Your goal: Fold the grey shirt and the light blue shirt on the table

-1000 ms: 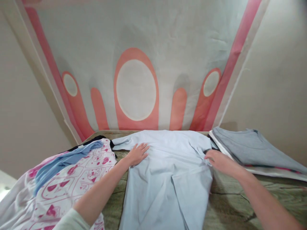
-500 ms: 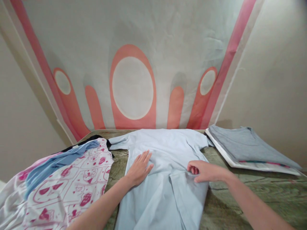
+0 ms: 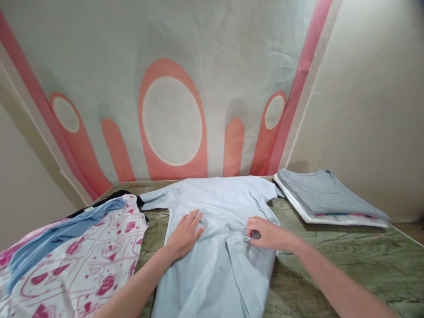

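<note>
Pale blue shirt [image 3: 212,238] spread flat over the green marbled worktop [image 3: 331,265], collar end toward the wall hanging [image 3: 172,88], hem running off the near edge. Left hand [image 3: 183,234] laid palm-down on the left chest of the shirt, fingers spread, grip released, nothing pinched, simply pinning the cloth. Right hand [image 3: 265,233] at the shirt's right half, fingers curled shut on a folded-over edge of the fabric, that flap already brought inward toward the middle. Right sleeve [image 3: 265,190] lying out toward the folded grey garment [image 3: 324,194], which sits on a white one, right of the shirt and just clear of it. Left of the shirt, a heap of loose clothes: a white piece with pink print [image 3: 92,256], a blue piece [image 3: 56,229] draped over it, a strip of black [image 3: 112,196] showing behind. Judged as a side fold in progress: best done by keeping the flat palm firm as an anchor so the body does not slide, drawing the pinched edge across in a straight line parallel to the shirt's side seam, and smoothing out the creases beneath the flap before letting go, so the fold sets even from shoulder to hem
</note>
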`<state>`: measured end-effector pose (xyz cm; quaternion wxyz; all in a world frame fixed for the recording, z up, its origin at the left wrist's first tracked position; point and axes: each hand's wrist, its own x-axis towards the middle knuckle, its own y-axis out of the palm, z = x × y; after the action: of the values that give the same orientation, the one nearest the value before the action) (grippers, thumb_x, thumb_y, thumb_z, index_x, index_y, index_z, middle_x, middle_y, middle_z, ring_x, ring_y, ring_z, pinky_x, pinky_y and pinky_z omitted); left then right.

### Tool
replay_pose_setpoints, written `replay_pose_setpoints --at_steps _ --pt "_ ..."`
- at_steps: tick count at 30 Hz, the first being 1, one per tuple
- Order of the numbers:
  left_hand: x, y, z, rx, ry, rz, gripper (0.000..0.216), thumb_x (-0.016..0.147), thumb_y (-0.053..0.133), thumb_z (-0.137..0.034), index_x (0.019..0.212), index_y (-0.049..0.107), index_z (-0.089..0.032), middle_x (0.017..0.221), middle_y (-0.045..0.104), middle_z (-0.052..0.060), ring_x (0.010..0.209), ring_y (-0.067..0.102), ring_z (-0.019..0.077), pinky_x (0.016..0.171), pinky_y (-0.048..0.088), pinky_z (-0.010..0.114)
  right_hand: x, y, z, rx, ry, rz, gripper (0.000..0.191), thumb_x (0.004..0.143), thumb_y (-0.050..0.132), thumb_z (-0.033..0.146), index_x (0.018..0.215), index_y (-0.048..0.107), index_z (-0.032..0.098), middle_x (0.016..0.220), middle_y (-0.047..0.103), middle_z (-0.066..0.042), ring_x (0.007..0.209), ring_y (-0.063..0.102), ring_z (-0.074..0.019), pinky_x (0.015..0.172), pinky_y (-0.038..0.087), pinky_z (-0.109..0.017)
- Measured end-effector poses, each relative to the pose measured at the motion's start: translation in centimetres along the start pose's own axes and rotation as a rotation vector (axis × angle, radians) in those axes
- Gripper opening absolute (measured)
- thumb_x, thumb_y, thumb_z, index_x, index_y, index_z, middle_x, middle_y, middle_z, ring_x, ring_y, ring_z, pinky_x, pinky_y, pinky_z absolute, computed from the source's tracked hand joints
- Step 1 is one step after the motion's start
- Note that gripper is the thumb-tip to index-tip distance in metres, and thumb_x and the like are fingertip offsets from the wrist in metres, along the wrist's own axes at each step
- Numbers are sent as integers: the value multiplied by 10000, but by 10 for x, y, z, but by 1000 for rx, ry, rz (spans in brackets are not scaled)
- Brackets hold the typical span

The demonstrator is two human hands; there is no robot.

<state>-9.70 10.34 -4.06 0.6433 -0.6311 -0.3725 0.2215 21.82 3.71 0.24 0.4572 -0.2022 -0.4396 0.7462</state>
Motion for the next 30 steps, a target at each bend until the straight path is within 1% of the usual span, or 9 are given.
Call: replay_pose_setpoints --at_steps 3,7,11,13,15,19,25,27,30 --pt "1 1 1 4 2 3 499 945 227 -451 1379 285 -213 1463 236 62 1347 178 185 1088 182 407 -9 -25 2 126 8 139 158 611 531 104 749 570 170 766 568 9 744 512 -133 707 397 -236" --pt "1 4 3 8 5 4 498 945 225 -452 1378 288 -215 1465 230 61 1344 187 184 1089 176 407 -34 -72 1 333 26 347 137 657 546 125 782 597 144 744 592 6 691 528 -120 646 415 -222" --pt "1 7 4 17 10 10 497 945 219 -453 1379 289 -222 1464 235 54 1345 182 185 1087 172 407 -64 -108 -3 357 21 446 153 699 541 123 783 668 115 761 657 -36 733 584 -152 689 435 -251" --pt "1 7 4 26 11 19 495 945 215 -458 1377 293 -230 1463 239 46 1344 184 180 1089 166 403 -75 -119 -8 356 36 456 150 713 591 180 802 690 111 768 676 -52 738 601 -165 695 444 -258" --pt "1 6 4 37 14 29 492 944 212 -465 1374 300 -242 1462 242 37 1343 188 178 1090 161 401 -82 -123 -14 400 95 464 227 706 652 280 850 687 108 733 682 -58 689 614 -167 646 454 -250" --pt "0 3 4 50 30 42 504 937 225 -484 1383 281 -256 1466 233 34 1342 192 188 1087 164 404 -71 -111 -27 436 250 437 395 759 592 439 977 642 113 726 690 -70 648 625 -167 572 449 -238" --pt "-2 -1 3 76 61 55 570 925 236 -510 1423 170 -241 1482 174 50 1352 153 220 1083 163 419 -21 -52 -41 94 272 33 324 770 527 380 975 637 153 978 642 -84 870 582 -201 784 433 -301" --pt "-3 -5 0 87 56 54 593 923 231 -517 1433 120 -235 1493 111 52 1360 109 232 1083 159 424 -13 -36 -43 23 237 36 300 729 553 318 974 628 162 1000 607 -79 912 552 -200 824 409 -302" --pt "-8 -16 -4 87 80 98 578 922 223 -523 1431 116 -269 1500 45 32 1364 66 249 1082 143 448 -15 -26 -43 -20 201 117 335 628 624 264 951 609 173 1006 552 -57 935 515 -191 831 389 -284"
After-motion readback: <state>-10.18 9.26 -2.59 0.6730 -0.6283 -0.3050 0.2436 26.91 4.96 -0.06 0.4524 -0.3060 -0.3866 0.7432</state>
